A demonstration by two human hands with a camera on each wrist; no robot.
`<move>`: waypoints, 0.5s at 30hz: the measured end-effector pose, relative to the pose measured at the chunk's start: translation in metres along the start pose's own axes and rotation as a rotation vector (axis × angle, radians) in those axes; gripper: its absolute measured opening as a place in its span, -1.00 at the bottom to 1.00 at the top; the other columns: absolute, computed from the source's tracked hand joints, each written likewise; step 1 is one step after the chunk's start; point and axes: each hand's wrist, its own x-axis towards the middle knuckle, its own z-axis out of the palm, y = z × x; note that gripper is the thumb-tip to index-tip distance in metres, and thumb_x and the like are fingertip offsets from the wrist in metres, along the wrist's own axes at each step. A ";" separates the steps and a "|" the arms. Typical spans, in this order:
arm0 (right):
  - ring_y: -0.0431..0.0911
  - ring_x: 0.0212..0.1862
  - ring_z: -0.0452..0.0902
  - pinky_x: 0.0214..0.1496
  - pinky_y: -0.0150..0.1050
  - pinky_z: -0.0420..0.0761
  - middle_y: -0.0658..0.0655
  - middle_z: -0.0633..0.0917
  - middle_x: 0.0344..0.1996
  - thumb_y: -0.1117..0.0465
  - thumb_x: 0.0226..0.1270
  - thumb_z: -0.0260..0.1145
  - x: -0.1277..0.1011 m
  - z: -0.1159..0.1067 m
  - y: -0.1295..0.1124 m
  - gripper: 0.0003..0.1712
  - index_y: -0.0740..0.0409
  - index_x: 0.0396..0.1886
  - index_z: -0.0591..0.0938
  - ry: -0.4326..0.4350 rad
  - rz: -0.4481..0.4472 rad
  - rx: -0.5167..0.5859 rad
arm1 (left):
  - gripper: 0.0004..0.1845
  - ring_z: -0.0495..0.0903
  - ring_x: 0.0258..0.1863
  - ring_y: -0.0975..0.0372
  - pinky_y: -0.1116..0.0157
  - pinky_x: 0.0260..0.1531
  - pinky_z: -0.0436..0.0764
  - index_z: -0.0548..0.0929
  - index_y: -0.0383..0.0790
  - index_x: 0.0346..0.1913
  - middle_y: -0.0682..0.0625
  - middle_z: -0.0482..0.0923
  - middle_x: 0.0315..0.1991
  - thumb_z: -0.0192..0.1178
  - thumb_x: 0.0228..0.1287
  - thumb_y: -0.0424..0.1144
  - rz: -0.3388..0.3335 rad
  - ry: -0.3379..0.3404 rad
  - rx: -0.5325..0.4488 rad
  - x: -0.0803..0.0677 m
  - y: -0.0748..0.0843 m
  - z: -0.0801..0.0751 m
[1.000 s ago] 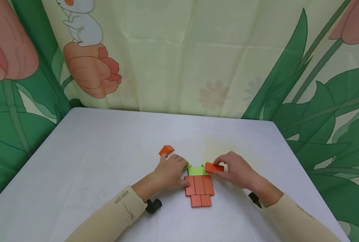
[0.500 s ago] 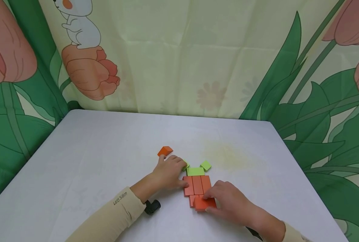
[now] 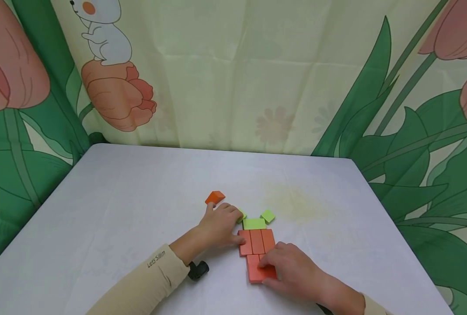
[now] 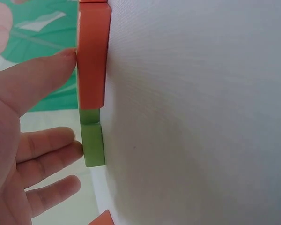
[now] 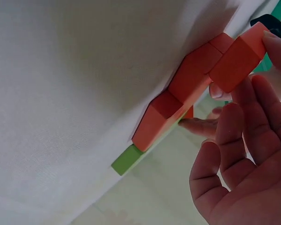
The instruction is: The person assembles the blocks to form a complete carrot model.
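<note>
My right hand [image 3: 296, 273] pinches an orange-red rectangular block [image 5: 236, 63] between thumb and finger, over the near end of a flat block figure. In the right wrist view that block looks raised above its neighbours. Three upright orange-red blocks [image 3: 257, 241] lie side by side in the figure's middle. A green block [image 3: 254, 224] borders their far edge. My left hand [image 3: 219, 225] rests at the figure's left side. Its thumb touches the left orange-red block [image 4: 92, 56], and its fingertips are at a small green block [image 4: 93, 145]. Another small green block [image 3: 267, 215] sits at the far right corner.
An orange wedge-shaped block [image 3: 215, 197] lies beyond my left hand. All the blocks are on a white-covered table [image 3: 139, 197]. A printed curtain [image 3: 225, 78] hangs behind the far edge. Black wrist devices [image 3: 199, 270] are strapped to the arms.
My right hand has carried its orange-red block from the green blocks on the right down toward the near end of the figure. The left hand has stayed in place.
</note>
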 end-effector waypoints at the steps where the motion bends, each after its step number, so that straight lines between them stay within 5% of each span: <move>1: -0.31 -0.26 0.40 -0.18 -0.28 0.48 -0.29 0.64 -0.31 0.09 0.12 0.55 0.000 0.000 0.000 -0.78 -0.05 -0.24 0.73 -0.001 0.001 0.000 | -0.32 0.39 0.26 0.13 -0.08 0.09 0.28 0.60 -0.08 0.22 0.05 0.55 0.20 0.37 0.16 0.26 -0.001 0.000 0.001 0.000 0.000 0.000; 15: -0.31 -0.24 0.39 -0.16 -0.28 0.46 -0.31 0.64 -0.27 0.06 0.17 0.53 -0.001 -0.001 -0.001 -0.79 -0.09 -0.20 0.73 -0.084 0.030 0.042 | -0.34 0.40 0.25 0.12 -0.09 0.09 0.27 0.61 -0.08 0.21 0.05 0.56 0.19 0.38 0.15 0.25 -0.007 0.007 -0.011 0.000 0.000 0.001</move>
